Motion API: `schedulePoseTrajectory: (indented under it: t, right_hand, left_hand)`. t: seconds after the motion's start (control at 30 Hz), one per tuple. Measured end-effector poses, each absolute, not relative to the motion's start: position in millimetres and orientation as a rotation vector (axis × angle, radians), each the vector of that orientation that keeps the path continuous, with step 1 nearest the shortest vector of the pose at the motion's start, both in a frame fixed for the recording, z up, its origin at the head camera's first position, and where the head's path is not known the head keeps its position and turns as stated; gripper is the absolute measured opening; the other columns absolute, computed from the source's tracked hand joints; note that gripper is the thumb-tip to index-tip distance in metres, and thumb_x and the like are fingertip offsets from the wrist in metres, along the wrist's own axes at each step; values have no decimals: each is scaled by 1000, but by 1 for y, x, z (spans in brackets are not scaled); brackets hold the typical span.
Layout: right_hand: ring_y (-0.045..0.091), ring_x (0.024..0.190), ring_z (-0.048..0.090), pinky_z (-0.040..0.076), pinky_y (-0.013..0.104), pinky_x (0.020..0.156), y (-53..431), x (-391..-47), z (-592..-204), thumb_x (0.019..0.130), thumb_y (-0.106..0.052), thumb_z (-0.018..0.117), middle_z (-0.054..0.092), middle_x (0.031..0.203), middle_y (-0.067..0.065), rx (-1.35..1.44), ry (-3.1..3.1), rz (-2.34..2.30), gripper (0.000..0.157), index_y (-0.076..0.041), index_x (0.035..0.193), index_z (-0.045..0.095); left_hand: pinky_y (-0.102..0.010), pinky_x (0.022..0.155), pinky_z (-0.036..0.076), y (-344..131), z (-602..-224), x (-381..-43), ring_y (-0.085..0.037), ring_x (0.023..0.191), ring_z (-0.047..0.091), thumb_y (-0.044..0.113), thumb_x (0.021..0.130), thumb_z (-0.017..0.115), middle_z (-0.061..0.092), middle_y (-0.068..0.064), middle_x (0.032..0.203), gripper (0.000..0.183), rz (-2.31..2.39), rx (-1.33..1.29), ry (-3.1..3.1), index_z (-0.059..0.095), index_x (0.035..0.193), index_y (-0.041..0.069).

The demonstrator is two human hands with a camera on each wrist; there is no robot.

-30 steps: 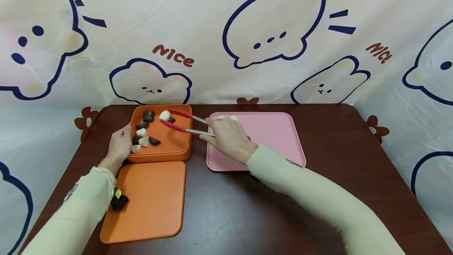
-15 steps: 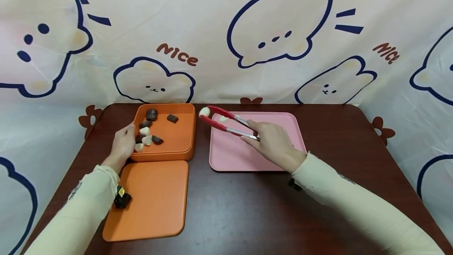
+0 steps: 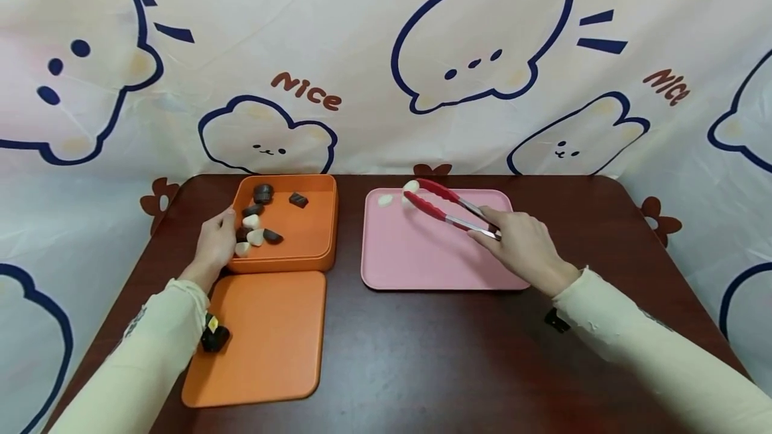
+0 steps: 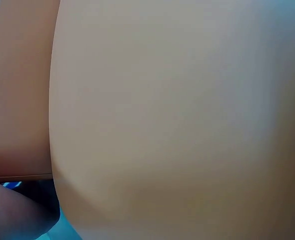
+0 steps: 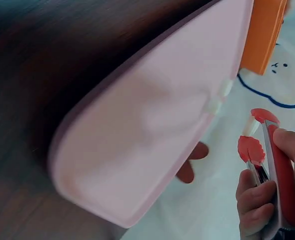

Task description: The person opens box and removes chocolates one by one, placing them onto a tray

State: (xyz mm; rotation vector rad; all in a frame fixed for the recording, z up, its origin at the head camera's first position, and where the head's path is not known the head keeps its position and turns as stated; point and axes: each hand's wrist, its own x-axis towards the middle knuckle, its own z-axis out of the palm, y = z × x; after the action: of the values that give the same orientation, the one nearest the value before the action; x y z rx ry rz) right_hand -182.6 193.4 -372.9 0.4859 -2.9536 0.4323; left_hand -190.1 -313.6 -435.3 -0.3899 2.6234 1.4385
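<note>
My right hand [image 3: 531,246] grips red-tipped metal tongs [image 3: 455,209], also seen in the right wrist view. Between the tong tips is a small rounded white piece [image 3: 411,187], held above the far left part of the pink tray [image 3: 446,260]. A white piece [image 3: 384,200] lies on the tray, and another is partly hidden behind the tongs. My left hand [image 3: 215,243] holds the left side of the orange box [image 3: 301,233]. Inside the box are several dark and white pieces that look like chocolates, including a striped dark block [image 3: 298,200].
A flat orange lid [image 3: 265,347] lies in front of the box, under my left forearm, and fills most of the left wrist view. Dark brown tabletop [image 3: 386,353] surrounds the box and tray. A printed curtain [image 3: 362,139] stands behind the table.
My right hand has carried the white piece in the tongs from the orange box rightward to above the pink tray. The left hand stays on the box.
</note>
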Motion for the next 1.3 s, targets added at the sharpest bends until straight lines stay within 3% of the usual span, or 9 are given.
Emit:
schedulePoseTrajectory:
  t: [0.27,0.57,0.83,1.03,1.13,1.3]
  right_hand:
    - [19,57,45,36,28,44,220,-188,-387,92,-36,75,52,63,4,388,-3026,425,49,-4,129,69]
    - [18,54,46,35,28,42,226,-199,-402,92,-38,74,51,60,4,386,-3068,409,41,-5,116,72]
    - [17,54,46,34,28,42,220,-201,-391,90,-45,74,50,58,1,326,-3090,445,34,-11,97,69]
    - [18,58,48,34,29,44,207,-198,-377,90,-49,73,53,63,2,335,-3035,463,42,-13,112,69]
    - [19,59,48,35,30,46,195,-196,-372,90,-50,74,58,67,5,386,-3011,510,53,-15,129,65]
    - [21,71,54,42,31,53,170,-195,-371,89,-47,76,72,93,8,494,-2915,560,68,-16,145,55]
  left_hand:
    - [-65,125,15,-311,-436,-191,-44,156,7,48,109,10,8,-16,170,64,1431,-400,2616,10,163,13]
    - [-64,125,15,-311,-436,-189,-44,156,7,45,110,11,9,-17,170,62,1439,-397,2623,10,163,12]
    - [-62,126,15,-312,-436,-192,-42,157,7,44,110,11,9,-16,170,62,1448,-420,2613,11,163,11]
    - [-64,125,15,-311,-437,-192,-43,156,8,47,109,11,9,-16,170,63,1451,-406,2611,10,163,14]
    - [-64,125,16,-312,-436,-192,-43,156,8,48,109,10,8,-16,170,63,1445,-400,2609,9,163,15]
    - [-64,125,16,-313,-436,-192,-43,156,9,49,109,11,9,-16,170,64,1445,-398,2621,11,163,15]
